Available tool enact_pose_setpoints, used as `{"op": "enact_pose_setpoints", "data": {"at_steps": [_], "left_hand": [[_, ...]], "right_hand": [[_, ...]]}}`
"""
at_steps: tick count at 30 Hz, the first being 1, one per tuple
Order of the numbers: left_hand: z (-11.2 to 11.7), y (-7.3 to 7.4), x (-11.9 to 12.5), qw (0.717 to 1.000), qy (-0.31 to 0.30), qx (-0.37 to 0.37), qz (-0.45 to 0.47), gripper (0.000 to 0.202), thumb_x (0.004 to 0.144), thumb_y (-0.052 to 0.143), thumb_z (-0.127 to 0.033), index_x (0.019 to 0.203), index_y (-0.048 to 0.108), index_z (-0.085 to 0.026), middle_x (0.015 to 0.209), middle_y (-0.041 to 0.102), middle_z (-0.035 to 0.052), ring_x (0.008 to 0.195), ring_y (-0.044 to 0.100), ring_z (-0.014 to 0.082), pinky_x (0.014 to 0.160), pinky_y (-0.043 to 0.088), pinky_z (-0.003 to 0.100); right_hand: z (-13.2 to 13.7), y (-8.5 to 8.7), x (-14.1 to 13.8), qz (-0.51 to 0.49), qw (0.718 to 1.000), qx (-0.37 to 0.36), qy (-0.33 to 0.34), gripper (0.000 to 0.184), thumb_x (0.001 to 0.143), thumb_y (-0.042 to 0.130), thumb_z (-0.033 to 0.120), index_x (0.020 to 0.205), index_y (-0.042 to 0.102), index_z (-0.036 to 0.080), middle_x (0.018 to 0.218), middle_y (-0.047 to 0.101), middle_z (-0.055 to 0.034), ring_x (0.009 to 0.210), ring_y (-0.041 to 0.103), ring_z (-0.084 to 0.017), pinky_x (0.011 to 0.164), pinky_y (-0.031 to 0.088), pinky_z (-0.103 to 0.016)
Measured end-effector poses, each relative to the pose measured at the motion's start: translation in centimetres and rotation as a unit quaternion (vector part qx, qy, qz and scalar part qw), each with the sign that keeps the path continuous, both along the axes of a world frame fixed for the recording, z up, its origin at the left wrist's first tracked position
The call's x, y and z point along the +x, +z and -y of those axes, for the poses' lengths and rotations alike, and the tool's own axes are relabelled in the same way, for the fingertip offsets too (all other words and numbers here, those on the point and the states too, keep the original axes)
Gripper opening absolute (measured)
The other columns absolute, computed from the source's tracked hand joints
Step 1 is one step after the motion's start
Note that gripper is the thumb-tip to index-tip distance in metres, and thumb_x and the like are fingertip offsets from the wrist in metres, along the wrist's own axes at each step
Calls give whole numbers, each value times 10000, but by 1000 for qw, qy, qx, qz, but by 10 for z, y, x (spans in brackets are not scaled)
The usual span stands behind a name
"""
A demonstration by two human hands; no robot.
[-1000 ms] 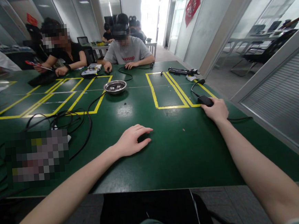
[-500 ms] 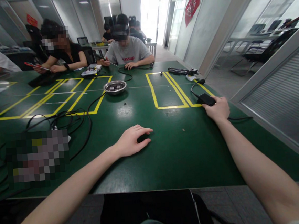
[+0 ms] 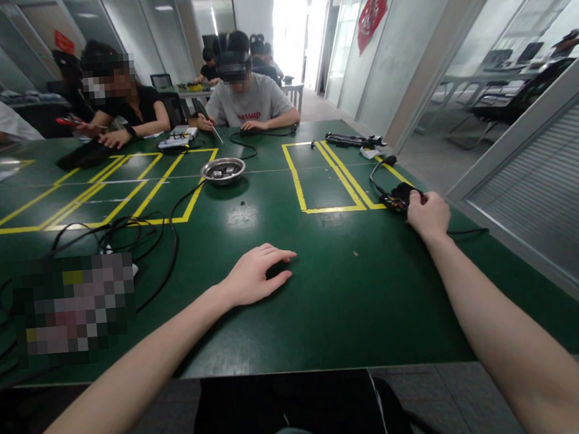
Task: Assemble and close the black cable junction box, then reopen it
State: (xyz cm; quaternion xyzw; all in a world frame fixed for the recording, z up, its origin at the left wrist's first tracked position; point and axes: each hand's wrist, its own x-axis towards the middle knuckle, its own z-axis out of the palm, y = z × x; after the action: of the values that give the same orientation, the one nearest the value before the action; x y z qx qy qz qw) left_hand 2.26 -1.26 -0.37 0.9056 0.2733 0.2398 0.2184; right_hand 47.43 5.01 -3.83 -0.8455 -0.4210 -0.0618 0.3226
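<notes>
My left hand rests on the green table, thumb and fingers apart with nothing in them. At the right, my right hand grips a small black electronic device between thumb and fingers. Its near left side shows small uneven parts, perhaps its inside; too small to tell. A black cable loops from the device towards a dark plug-like end behind it. Another thin black cord runs out to the right from under my right hand.
Yellow tape marks boxes on the table. A metal bowl holds small metal parts. Coiled black cables lie left, beside a blurred-out item. A folded black tripod-like thing lies far right. Co-workers sit opposite with tools.
My right hand has moved slightly right and tilted the black device, so its smooth top has given way to small uneven parts. My left hand stays put.
</notes>
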Motion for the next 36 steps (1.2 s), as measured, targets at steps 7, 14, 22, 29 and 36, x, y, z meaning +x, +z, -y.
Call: {"op": "enact_pose_setpoints", "data": {"at_steps": [7, 14, 22, 29, 36], "left_hand": [[-1, -2, 0, 1000, -2, 5, -2, 316, 986, 639, -269, 1291, 672, -193, 1152, 764, 83, 1099, 687, 235, 973, 559, 414], [0, -1, 0, 1000, -3, 2, -5, 314, 992, 629, -276, 1293, 672, -197, 1177, 760, 89, 1110, 684, 238, 980, 560, 418], [0, 0, -1, 1000, -8, 6, -12, 300, 992, 625, -282, 1274, 684, -198, 1175, 756, 95, 1110, 684, 240, 984, 563, 415], [0, 1, -1, 1000, -8, 13, -20, 249, 993, 627, -286, 1209, 713, -198, 1161, 761, 92, 1097, 687, 242, 968, 569, 413], [0, 2, 0, 1000, -9, 15, -20, 235, 990, 627, -285, 1190, 725, -210, 1156, 760, 88, 1095, 686, 237, 977, 570, 413]], "right_hand": [[2, 8, -8, -48, 997, -16, -62, 403, 971, 466, 361, 1133, 730, 102, 893, 749, -190, 987, 717, -376, 929, 540, -519], [5, 9, -10, -64, 997, -5, -38, 344, 898, 583, 383, 1137, 749, 200, 1072, 753, -165, 1079, 700, -379, 974, 540, -538], [7, 8, -14, -26, 1000, -5, -3, 314, 785, 740, 404, 1024, 766, 202, 1047, 674, -142, 1003, 677, -333, 950, 552, -494], [6, 13, -14, -16, 1000, -22, 2, 374, 738, 772, 408, 1016, 799, 159, 918, 750, -137, 926, 707, -356, 853, 571, -477], [11, 22, -22, -20, 1000, -17, 8, 478, 756, 782, 413, 1134, 785, 119, 1002, 765, -167, 944, 716, -353, 845, 575, -445]]}}
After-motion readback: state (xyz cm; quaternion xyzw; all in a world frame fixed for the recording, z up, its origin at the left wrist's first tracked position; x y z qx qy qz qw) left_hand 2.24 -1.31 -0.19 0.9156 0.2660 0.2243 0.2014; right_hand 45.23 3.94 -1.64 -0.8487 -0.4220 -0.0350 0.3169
